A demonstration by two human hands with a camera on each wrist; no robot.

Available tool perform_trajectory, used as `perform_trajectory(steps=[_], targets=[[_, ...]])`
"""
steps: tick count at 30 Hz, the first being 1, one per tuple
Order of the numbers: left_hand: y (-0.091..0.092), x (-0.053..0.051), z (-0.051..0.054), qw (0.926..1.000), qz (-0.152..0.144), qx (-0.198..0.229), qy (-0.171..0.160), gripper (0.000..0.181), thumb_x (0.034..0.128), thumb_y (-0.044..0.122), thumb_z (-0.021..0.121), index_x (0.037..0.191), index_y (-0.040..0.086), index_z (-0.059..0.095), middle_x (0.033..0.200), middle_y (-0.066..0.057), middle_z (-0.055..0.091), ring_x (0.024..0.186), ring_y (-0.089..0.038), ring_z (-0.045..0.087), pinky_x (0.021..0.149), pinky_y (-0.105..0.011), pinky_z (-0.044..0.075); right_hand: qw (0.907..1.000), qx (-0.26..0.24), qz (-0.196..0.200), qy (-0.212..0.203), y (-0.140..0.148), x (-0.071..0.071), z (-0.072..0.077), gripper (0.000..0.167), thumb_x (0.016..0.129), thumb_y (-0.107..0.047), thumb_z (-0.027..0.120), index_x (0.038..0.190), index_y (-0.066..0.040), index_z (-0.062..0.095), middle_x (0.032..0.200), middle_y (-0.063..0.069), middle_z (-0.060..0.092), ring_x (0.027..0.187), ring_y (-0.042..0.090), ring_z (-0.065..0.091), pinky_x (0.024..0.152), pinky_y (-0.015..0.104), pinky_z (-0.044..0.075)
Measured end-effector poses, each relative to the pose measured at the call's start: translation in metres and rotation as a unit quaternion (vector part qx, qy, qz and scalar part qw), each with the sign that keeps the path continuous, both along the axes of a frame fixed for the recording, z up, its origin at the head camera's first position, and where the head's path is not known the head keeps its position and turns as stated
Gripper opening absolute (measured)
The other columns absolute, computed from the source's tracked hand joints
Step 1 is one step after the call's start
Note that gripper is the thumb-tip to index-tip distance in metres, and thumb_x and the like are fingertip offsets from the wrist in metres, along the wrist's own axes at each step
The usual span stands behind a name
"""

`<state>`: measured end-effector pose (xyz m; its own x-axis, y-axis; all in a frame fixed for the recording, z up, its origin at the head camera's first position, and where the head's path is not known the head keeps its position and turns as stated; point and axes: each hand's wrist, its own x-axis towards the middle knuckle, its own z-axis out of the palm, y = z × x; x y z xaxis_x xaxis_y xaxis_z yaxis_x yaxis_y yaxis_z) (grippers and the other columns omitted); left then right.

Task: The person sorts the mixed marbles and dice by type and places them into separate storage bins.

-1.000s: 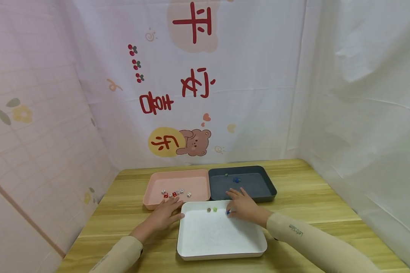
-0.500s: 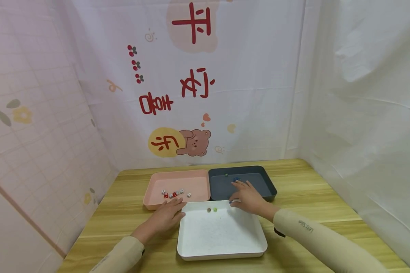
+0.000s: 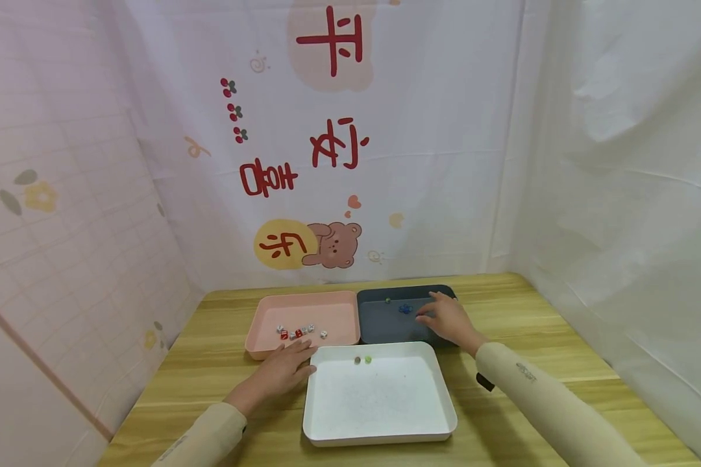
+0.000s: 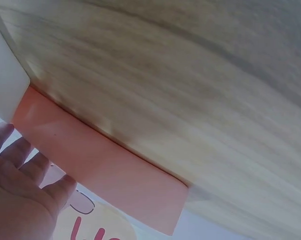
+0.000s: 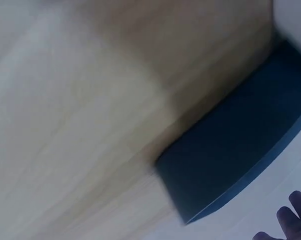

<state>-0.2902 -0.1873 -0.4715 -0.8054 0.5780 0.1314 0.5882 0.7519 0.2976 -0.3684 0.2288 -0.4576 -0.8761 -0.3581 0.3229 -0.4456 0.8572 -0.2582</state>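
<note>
My left hand [image 3: 283,370] rests with relaxed fingers at the near edge of the pink tray [image 3: 257,318], by the white tray's [image 3: 380,438] left corner. In the left wrist view the left fingers [image 4: 38,165] lie along the pink tray's outer wall. My right hand [image 3: 452,321] is over the right side of the dark grey tray [image 3: 380,324], thumb and finger close together. Whether a bead is between them cannot be seen. Left of it are a blue bead cluster [image 3: 405,309] and a green bead [image 3: 388,300]. A brown bead [image 3: 357,360] and light green bead [image 3: 368,359] lie in the white tray.
Several white dice [image 3: 311,328] and red dice [image 3: 298,333] lie in the pink tray. All trays stand on a wood-grain table [image 3: 210,363]. A printed white curtain [image 3: 444,194] stands behind the table, with curtains at both sides.
My right hand, with a blue bead at its fingertips earlier, has moved from the white tray up and right over the dark grey tray. The left hand has hardly moved.
</note>
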Motion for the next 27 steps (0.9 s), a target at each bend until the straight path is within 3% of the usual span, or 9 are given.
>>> perform_trajectory(steps=[4,10,16,22,27], targets=[[0.0,0.001,0.001,1.0,0.002,-0.006,-0.001,0.051,0.1032,0.032,0.054,0.143,0.0,0.051,0.148,-0.022,0.045,0.139,-0.043,0.037,0.11,-0.067,0.024,0.9991,-0.004,-0.043,0.003,0.012,-0.014,0.0,0.019,0.091,-0.027,0.072,0.1,-0.011,0.079,0.12,0.025,0.066,0.131,0.047,0.045,0.098,0.061,0.044],[-0.001,0.001,0.0,0.9999,-0.002,-0.012,0.008,0.051,0.1027,0.032,0.054,0.142,0.0,0.052,0.147,-0.022,0.046,0.138,-0.043,0.039,0.109,-0.067,0.026,0.9977,0.006,-0.068,-0.006,0.017,-0.021,-0.004,0.021,0.091,-0.027,0.072,0.1,-0.01,0.08,0.091,0.009,0.076,0.13,0.045,0.047,0.099,0.057,0.045],[0.0,0.001,0.001,0.9998,0.001,-0.017,0.003,0.051,0.1035,0.033,0.053,0.143,0.001,0.051,0.149,-0.02,0.045,0.139,-0.042,0.037,0.11,-0.066,0.025,0.9974,0.009,-0.066,-0.027,0.008,-0.016,-0.008,0.019,0.09,-0.027,0.073,0.097,-0.011,0.08,0.1,0.011,0.075,0.129,0.045,0.047,0.1,0.06,0.042],[0.0,0.001,0.002,0.9998,0.004,-0.017,-0.01,0.052,0.1035,0.033,0.053,0.145,0.002,0.05,0.151,-0.02,0.043,0.141,-0.04,0.036,0.112,-0.065,0.023,0.9957,0.003,-0.081,-0.044,0.001,-0.019,-0.015,0.019,0.092,-0.027,0.072,0.1,-0.012,0.08,0.12,0.02,0.068,0.132,0.045,0.045,0.1,0.069,0.036],[0.0,0.0,0.004,0.9997,0.003,-0.023,-0.009,0.053,0.1033,0.034,0.053,0.144,0.002,0.05,0.15,-0.019,0.044,0.14,-0.039,0.037,0.111,-0.064,0.025,0.9936,0.011,-0.097,-0.057,-0.003,-0.025,-0.021,0.028,0.093,-0.031,0.07,0.113,-0.012,0.077,0.133,0.024,0.059,0.133,0.044,0.043,0.102,0.072,0.031]])
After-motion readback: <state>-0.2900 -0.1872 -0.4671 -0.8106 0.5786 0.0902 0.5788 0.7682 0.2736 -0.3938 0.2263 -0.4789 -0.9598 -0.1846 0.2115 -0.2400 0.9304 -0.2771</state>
